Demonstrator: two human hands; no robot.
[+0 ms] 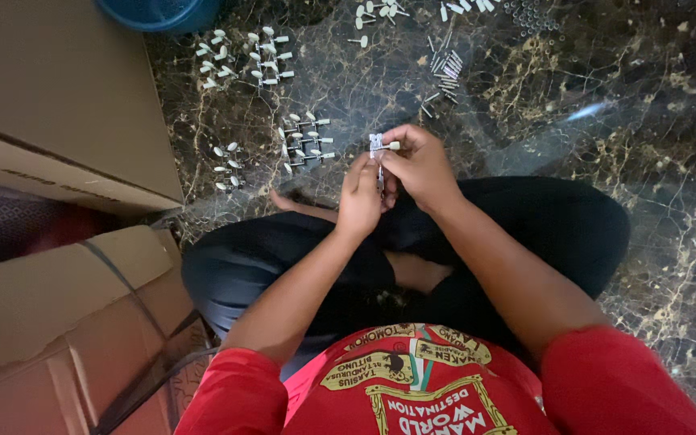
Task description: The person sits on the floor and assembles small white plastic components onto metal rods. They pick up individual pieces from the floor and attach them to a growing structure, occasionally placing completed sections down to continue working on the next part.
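I sit cross-legged on a dark marble floor. Both hands meet above my knees on a small metal part with white knobs (381, 147). My left hand (360, 201) pinches its lower end from below. My right hand (420, 165) grips its upper end, fingers curled around a white knob. On the floor just beyond lie finished metal pieces with white knobs (306, 141), and several smaller clusters (245, 58) lie farther out. A pile of thin metal pins (445, 72) lies ahead to the right.
Cardboard boxes (58, 105) stand along the left, another box (50, 322) at my left knee. A blue tub (159, 12) sits at the top edge. More white knobs (380, 12) and small dark rings (533, 14) lie at the far edge.
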